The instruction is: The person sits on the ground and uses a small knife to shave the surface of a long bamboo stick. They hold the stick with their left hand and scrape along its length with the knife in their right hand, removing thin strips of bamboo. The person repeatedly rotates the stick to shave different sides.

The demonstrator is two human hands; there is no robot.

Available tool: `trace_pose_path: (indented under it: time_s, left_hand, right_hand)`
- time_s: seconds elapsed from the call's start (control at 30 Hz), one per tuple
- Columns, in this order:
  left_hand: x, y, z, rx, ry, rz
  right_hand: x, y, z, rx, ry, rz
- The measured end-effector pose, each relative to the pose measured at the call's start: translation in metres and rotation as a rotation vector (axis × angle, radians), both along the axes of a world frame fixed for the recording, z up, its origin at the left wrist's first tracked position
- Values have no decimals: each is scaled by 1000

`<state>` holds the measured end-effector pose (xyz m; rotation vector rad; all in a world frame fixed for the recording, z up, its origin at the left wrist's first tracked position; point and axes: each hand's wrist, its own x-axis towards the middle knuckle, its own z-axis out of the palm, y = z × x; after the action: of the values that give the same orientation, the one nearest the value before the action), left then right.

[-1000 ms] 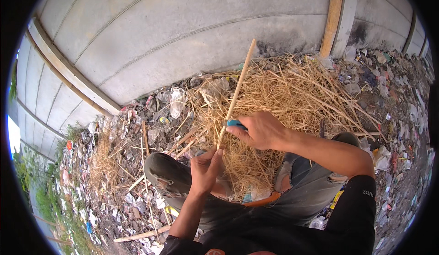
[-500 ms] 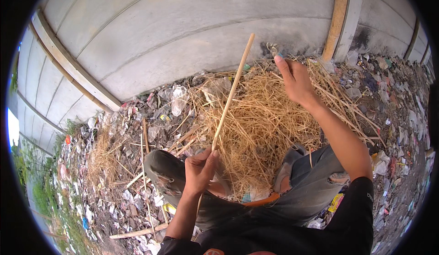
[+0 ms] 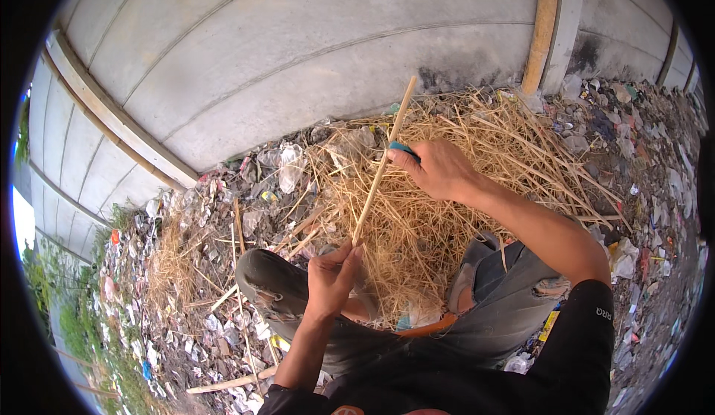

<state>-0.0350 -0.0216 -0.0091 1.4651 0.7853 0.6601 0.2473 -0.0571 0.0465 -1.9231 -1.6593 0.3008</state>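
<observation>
My left hand point(image 3: 333, 273) is closed around the lower part of a thin, pale bamboo stick point(image 3: 378, 180), thumb laid along it. The stick slants up and away from me, its far tip in front of the wall. Partway up, my right hand point(image 3: 439, 168) is closed on a small teal object point(image 3: 403, 149), which rests against the stick; its kind cannot be made out, as the fingers hide most of it. Beneath both hands lies a heap of straw-coloured shavings point(image 3: 432, 236), spread between my feet and beyond them.
A grey panel wall point(image 3: 335, 58) with an upright bamboo pole point(image 3: 541, 32) runs along the far side. Litter point(image 3: 640, 184) covers the ground all round. More thin sticks lie at the left, including a thicker pale stick point(image 3: 231, 382). Green plants point(image 3: 78, 314) grow at the far left.
My right hand has come down and left, from beyond the heap to the stick, bringing the teal object against it. The curled bit near its thumb no longer shows. My left hand keeps its grip.
</observation>
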Motion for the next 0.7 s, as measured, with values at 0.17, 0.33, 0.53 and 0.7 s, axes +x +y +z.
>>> trace_pose_path:
  time_s: [0.17, 0.33, 0.53, 0.7]
  left_hand:
    - [5, 2, -9, 66, 2, 8]
    - [-1, 4, -3, 67, 19, 0]
    - [-4, -2, -2, 68, 18, -52]
    - [0, -2, 4, 49, 69, -44]
  right_hand:
    - [-29, -17, -16, -30, -72, 92]
    - [-14, -6, -18, 90, 4, 32]
    - [67, 22, -8, 59, -42, -276]
    - [78, 31, -11, 148, 90, -361]
